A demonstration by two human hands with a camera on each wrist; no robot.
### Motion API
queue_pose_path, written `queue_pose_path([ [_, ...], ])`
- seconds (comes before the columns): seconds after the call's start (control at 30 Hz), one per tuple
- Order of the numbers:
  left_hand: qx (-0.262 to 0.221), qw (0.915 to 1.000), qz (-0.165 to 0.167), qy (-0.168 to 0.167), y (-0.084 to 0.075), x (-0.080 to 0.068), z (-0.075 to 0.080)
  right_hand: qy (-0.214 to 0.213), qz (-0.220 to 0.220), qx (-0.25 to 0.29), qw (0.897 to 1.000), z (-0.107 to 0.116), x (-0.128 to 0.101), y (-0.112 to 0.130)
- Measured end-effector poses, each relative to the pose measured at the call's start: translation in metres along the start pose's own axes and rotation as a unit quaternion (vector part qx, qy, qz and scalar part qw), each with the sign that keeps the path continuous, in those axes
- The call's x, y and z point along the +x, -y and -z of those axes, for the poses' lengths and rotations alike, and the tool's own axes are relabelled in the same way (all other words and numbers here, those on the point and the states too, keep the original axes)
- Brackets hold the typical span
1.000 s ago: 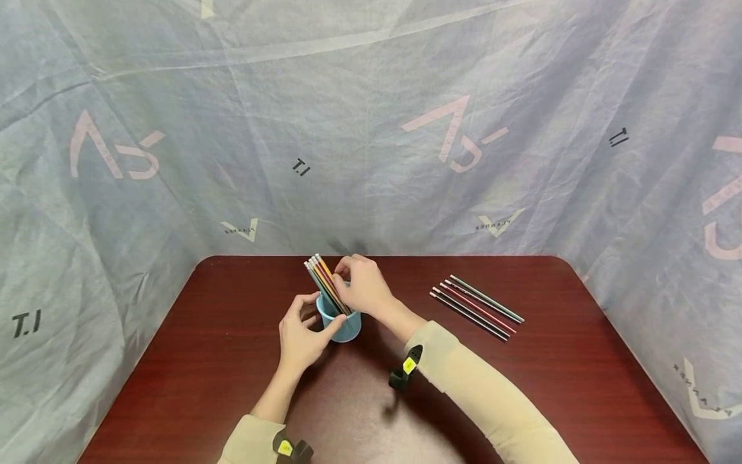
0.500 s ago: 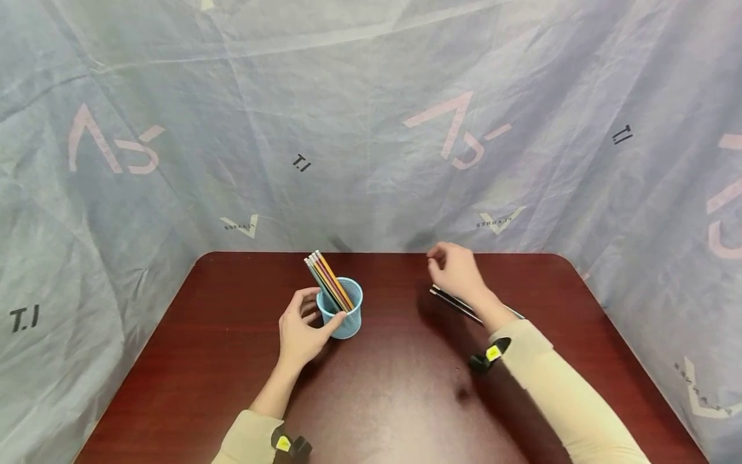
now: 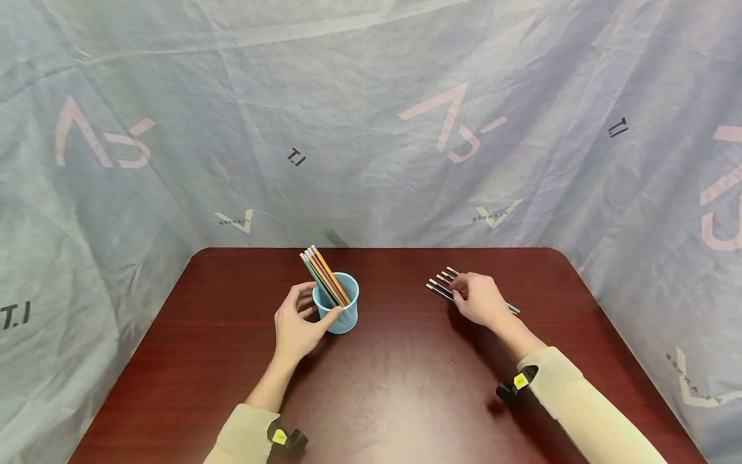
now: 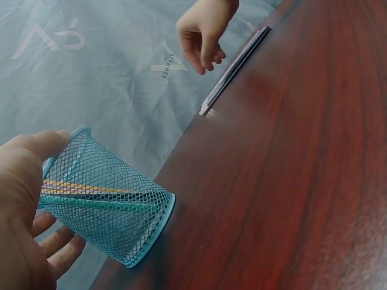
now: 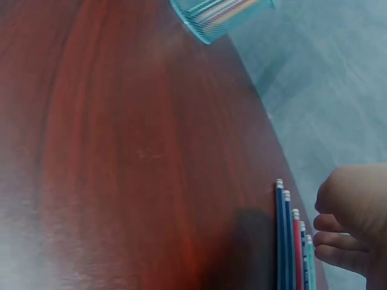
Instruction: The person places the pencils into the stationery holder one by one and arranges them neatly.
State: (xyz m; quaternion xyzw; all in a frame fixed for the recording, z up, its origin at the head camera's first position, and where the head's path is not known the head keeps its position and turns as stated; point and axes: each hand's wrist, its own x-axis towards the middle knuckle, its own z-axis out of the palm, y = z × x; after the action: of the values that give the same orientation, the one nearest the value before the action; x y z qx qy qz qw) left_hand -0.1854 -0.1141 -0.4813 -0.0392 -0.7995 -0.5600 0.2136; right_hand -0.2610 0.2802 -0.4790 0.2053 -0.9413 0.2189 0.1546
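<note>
A light blue mesh pencil cup [image 3: 346,322] stands upright on the table, with several pencils [image 3: 327,276] leaning left inside it. My left hand [image 3: 297,325] holds the cup from its left side, thumb at the front and fingers behind; the left wrist view shows the mesh wall [image 4: 121,211] close up. Over to the right, my right hand [image 3: 481,299] hovers just above a row of loose pencils [image 5: 280,235]. Its fingers are bent loosely and hold nothing. Dark blue, red [image 5: 297,248] and green pencils lie side by side, white ends toward the left; the hand partly covers them in the head view.
The dark red wooden table [image 3: 382,386] has rounded far corners. A grey printed cloth [image 3: 348,129] hangs behind its far edge and along both sides. Each wrist wears a black strap camera [image 3: 513,386].
My right hand has left the cup, swung right and come down over the loose pencils. My left hand has kept its grip on the cup. The head view has shifted slightly.
</note>
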Motion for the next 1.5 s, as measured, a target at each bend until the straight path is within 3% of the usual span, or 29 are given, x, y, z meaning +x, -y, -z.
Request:
queue_pose_path([
  [0.3,0.000,0.9999,-0.015,-0.004,0.003,-0.002,-0.004,0.038,0.011,-0.063,0.997,-0.015,-0.016,-0.001],
  [0.77,-0.014,0.9998,-0.011,-0.005,0.008,-0.003,-0.005,0.038,0.018,-0.066,0.997,-0.019,-0.017,0.000],
  [0.97,-0.013,0.9998,-0.013,-0.005,0.008,-0.002,-0.005,0.037,0.005,-0.053,0.998,-0.013,-0.014,0.002],
  [1.23,-0.007,0.9999,-0.013,-0.004,0.005,0.000,-0.004,-0.007,0.005,-0.030,1.000,-0.003,0.000,0.003],
  [1.5,-0.009,0.9998,-0.015,-0.009,0.003,0.000,-0.002,-0.028,-0.017,0.026,0.999,0.012,0.022,0.026],
])
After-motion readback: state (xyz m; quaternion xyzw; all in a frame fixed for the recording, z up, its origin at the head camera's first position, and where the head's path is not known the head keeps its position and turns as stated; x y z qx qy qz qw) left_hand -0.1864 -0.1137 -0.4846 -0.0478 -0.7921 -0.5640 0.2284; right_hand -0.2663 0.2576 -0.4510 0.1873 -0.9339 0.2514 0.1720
